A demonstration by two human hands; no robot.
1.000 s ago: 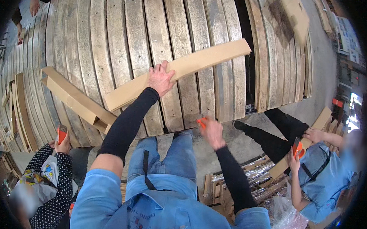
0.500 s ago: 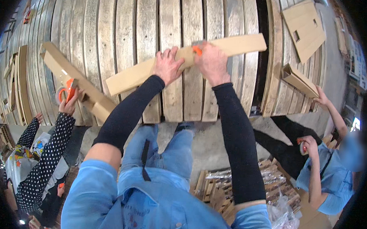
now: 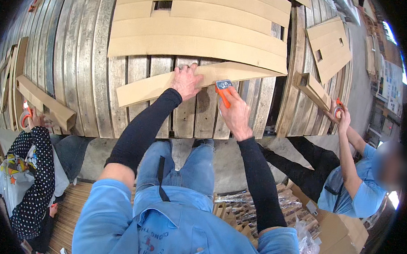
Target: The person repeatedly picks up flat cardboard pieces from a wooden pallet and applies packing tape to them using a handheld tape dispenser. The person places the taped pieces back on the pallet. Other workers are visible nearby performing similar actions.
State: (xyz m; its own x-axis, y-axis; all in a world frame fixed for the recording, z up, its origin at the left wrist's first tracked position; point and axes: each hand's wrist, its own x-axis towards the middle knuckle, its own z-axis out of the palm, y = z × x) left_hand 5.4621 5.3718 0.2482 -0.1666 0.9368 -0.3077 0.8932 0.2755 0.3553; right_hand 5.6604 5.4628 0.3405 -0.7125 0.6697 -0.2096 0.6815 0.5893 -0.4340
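A long folded strip of brown cardboard (image 3: 146, 89) lies slantwise across the slatted wooden table in front of me. My left hand (image 3: 186, 82) rests on its middle, fingers spread and pressing down. In my right hand (image 3: 235, 111) is an orange tape dispenser (image 3: 224, 92) with a grey metal head. The head is at the strip's near edge, just right of my left hand; whether it touches the cardboard I cannot tell. Beyond the strip lies a large flat cardboard sheet (image 3: 208, 25) with cut-out holes, meeting the strip's right end.
At left, a person in dotted sleeves (image 3: 36, 165) holds another tape dispenser (image 3: 26, 115) by a folded cardboard piece (image 3: 45, 101). A person at right (image 3: 360, 179) tapes or holds a cardboard piece (image 3: 315, 93) with a dispenser (image 3: 338, 110). Wooden slats (image 3: 101, 77) have gaps.
The large cardboard sheet has come into view beyond the strip. My right hand has drawn back toward me with the tape dispenser, off the strip's top. The left hand stays on the strip.
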